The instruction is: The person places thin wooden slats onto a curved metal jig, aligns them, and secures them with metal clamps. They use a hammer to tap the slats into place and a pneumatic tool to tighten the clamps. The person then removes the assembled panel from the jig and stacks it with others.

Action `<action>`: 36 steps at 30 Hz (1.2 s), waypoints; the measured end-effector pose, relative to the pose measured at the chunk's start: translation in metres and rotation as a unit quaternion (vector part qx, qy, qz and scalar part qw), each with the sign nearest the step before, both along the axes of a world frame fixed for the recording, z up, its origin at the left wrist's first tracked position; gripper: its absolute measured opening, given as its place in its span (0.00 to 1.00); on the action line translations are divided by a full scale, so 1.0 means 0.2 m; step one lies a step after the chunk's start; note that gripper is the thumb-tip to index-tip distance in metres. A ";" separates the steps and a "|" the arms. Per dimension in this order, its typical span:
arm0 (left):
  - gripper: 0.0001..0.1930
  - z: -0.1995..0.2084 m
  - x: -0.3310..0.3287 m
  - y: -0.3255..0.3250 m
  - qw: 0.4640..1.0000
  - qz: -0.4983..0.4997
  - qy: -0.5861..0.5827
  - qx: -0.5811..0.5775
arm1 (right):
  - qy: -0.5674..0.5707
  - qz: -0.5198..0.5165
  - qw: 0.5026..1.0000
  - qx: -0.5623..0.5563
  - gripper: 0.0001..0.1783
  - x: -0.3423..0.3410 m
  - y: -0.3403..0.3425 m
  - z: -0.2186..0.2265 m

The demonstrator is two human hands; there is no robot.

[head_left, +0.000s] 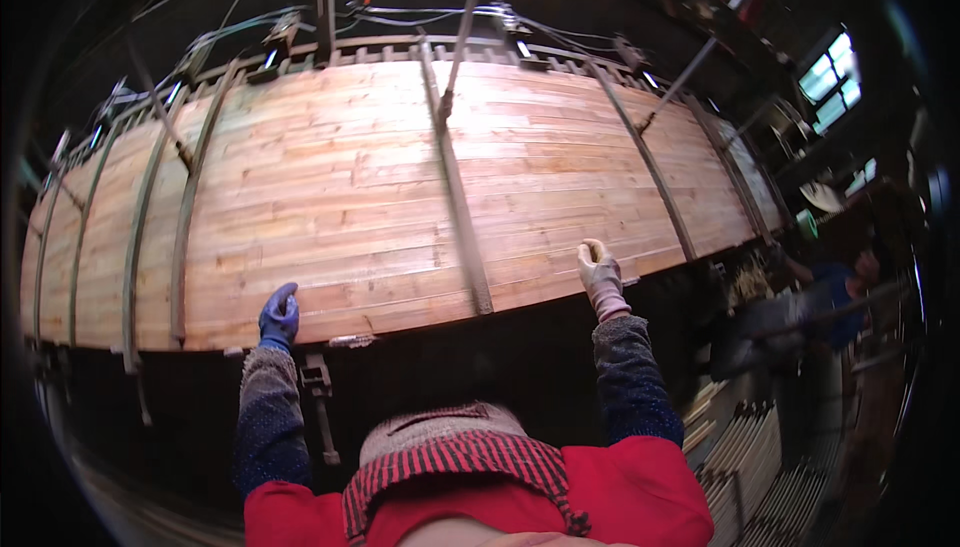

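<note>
A wide panel of pale wooden strips (340, 177) lies side by side across the frame in front of me, with dark metal bars (458, 197) running over it from far to near. My left hand (279, 317), in a blue glove, is at the panel's near edge, left of the middle bar. Its fingers are curled in. Farther right, my right hand (600, 272) wears a pale glove and is over the near edge too, fingers bent together. Whatever either hand may be gripping is hidden or too small to name.
Slanting rods (465, 37) reach down to the bars from above. A screw clamp (318, 387) hangs below the near edge. To the right a person in blue (838, 297) is bent near the frame's end, beyond stacked wooden strips (740, 457). Cables (430, 19) run along the back.
</note>
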State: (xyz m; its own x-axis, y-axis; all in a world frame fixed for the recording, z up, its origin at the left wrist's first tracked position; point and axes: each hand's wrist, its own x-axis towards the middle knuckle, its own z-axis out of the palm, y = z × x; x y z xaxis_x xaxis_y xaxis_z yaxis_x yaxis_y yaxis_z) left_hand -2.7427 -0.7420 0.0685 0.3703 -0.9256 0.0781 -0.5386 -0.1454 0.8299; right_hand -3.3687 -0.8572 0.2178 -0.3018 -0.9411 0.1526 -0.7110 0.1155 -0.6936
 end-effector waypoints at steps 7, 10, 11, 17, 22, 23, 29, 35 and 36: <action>0.13 -0.10 -0.33 1.48 0.859 0.492 0.125 -0.067 | 0.311 0.124 0.942 -0.003 0.13 -0.10 -0.26 -0.57; 0.13 -0.43 -0.77 2.74 0.666 0.706 0.239 -0.039 | 0.237 0.130 0.956 0.114 0.17 -0.04 -0.31 -0.57; 0.14 -0.44 -1.05 2.88 0.612 0.742 0.271 0.027 | 0.193 0.116 0.960 0.166 0.18 -0.07 -0.34 -0.54; 0.19 -0.51 -2.10 2.97 0.649 0.373 0.084 0.658 | -0.038 0.271 0.961 -0.027 0.17 0.52 -0.08 -0.41; 0.23 -0.86 -1.67 3.16 0.512 0.698 0.500 -0.025 | -0.123 0.601 0.790 -0.007 0.12 1.71 0.82 -0.17; 0.18 -0.69 -1.47 3.06 0.573 0.674 0.465 -0.016 | -0.130 0.636 0.760 0.007 0.12 1.87 1.01 -0.16; 0.13 -0.17 -0.62 3.34 0.624 0.640 0.414 -0.172 | -0.152 0.765 0.613 0.128 0.12 2.69 2.06 0.01; 0.14 -0.37 0.06 3.82 0.589 0.688 0.371 -0.205 | -0.103 0.749 0.635 0.161 0.11 3.41 2.28 -0.12; 0.14 -0.45 0.21 3.88 0.601 0.687 0.351 -0.206 | -0.112 0.730 0.654 0.162 0.11 3.51 2.24 -0.17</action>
